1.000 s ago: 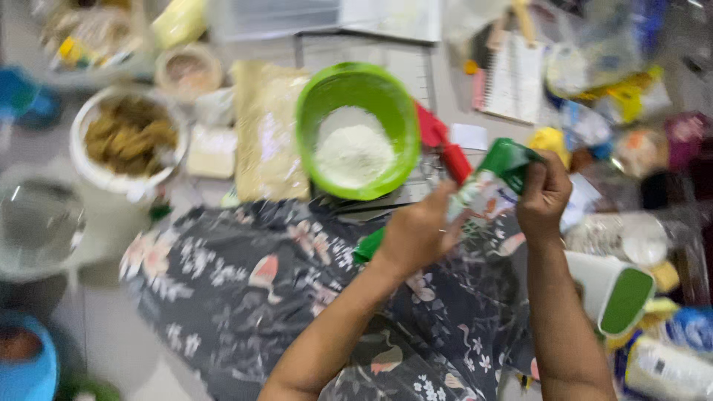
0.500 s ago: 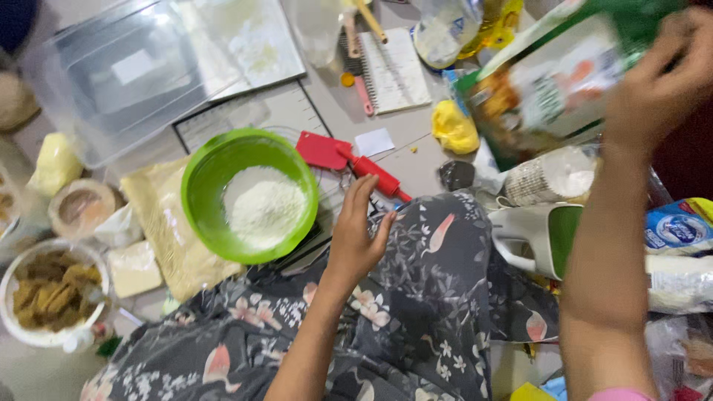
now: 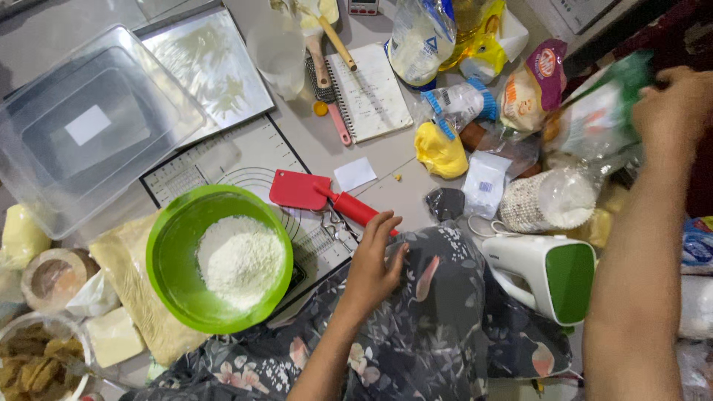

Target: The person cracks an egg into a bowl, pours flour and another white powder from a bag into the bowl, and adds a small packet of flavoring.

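Head view, packet (image 3: 594, 119) in right hand (image 3: 676, 104)

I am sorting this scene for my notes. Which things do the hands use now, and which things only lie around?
In use:
- green and white packet, gripped by the right hand
- red spatula, next to the left hand
- green bowl with white flour

Lying about:
- clear plastic box
- spiral notebook
- yellow bag
- white and green appliance
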